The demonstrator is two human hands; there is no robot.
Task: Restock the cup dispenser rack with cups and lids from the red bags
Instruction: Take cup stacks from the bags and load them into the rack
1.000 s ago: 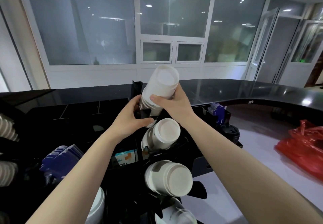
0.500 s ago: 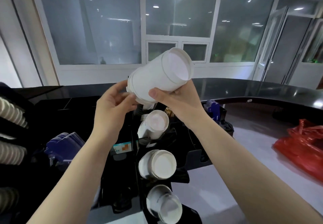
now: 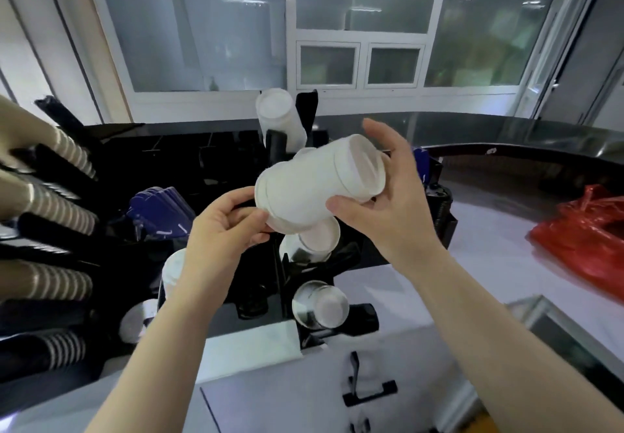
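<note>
We hold a short stack of white cups on its side above the black dispenser rack. Our left hand pinches its rim end; our right hand cradles the base, thumb pressed beneath, fingers loosely spread. We read no writing anywhere.

No readable text, labels or numbers appear anywhere. The white cups carry no printing.

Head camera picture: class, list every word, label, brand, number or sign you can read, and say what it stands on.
No text can be read.
Blue sleeves: white marks, too blurred to read.
Black counter: small white sticker, too small to read.
White cup stack in the hands: plain, no print visible.
</note>
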